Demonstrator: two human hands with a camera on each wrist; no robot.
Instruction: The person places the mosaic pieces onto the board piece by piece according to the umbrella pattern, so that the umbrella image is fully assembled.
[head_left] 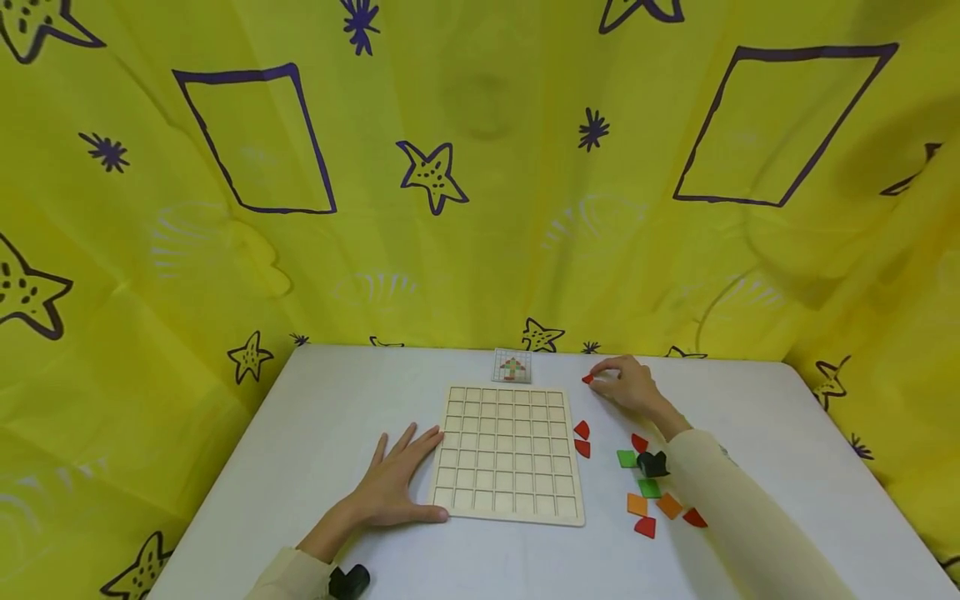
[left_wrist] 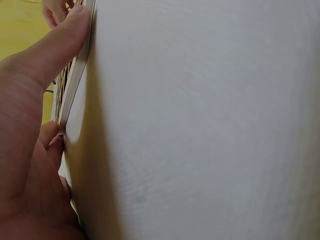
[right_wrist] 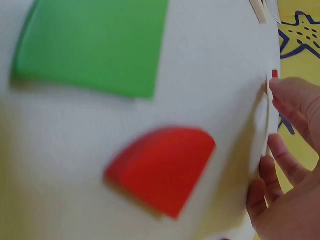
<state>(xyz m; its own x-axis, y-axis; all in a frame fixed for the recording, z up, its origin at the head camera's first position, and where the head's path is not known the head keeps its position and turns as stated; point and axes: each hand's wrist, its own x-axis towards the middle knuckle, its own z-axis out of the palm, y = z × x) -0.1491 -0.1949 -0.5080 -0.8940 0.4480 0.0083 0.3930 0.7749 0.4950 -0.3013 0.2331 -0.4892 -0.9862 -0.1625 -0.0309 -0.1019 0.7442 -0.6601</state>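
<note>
My left hand (head_left: 393, 487) spreads its fingers beside a pale wooden grid board (head_left: 506, 451), fingertips and thumb at its left edge. In the left wrist view the thumb (left_wrist: 60, 45) lies along the board's rim. My right hand (head_left: 632, 389) is beyond the board's far right corner and pinches a small red piece (head_left: 587, 379) between thumb and fingertips. Only a sliver of that piece shows in the right wrist view. Two red quarter-circle pieces (head_left: 582, 430) lie along the board's right edge. Every visible square of the board is bare.
Right of the board, under the forearm, lie green squares (head_left: 626, 459), orange squares (head_left: 637, 504) and more red quarter-circles (head_left: 645, 527). A small pattern card (head_left: 513, 367) with a coloured arrow-like figure sits behind the board. A yellow curtain (head_left: 480, 250) hangs behind the white table (head_left: 360, 392).
</note>
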